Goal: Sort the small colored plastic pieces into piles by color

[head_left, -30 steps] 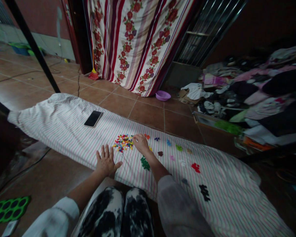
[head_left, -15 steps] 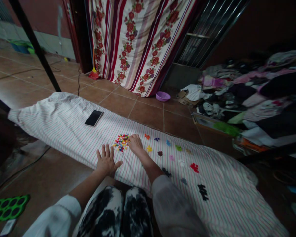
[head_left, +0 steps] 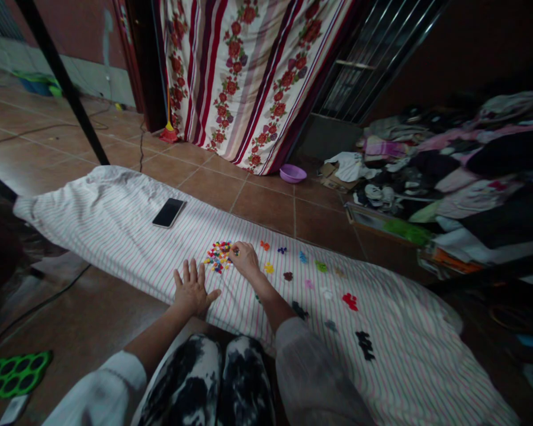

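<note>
A mixed heap of small coloured pieces [head_left: 217, 253] lies on a striped cloth [head_left: 124, 236]; at this size I cannot make out their exact kind. My right hand [head_left: 245, 259] is at the heap's right edge, fingers pinched together, and whatever they hold is hidden. Flat on the cloth just left of and below the heap, my left hand [head_left: 190, 289] rests with fingers spread. Small single-colour groups lie to the right, among them an orange group [head_left: 265, 245], a yellow group [head_left: 269, 268], a green group [head_left: 321, 266], a red group [head_left: 350, 302] and a black group [head_left: 365, 345].
A phone [head_left: 169, 212] lies on the cloth left of the heap. Beyond the cloth's far edge are a purple basin [head_left: 293, 173] and a striped floral curtain [head_left: 249, 77]. Piled clothes [head_left: 479, 171] fill the right side. A green tray with holes [head_left: 15, 374] is at lower left.
My right hand has shifted very slightly at the heap's edge, still pinched. My left hand and the colour groups look the same.
</note>
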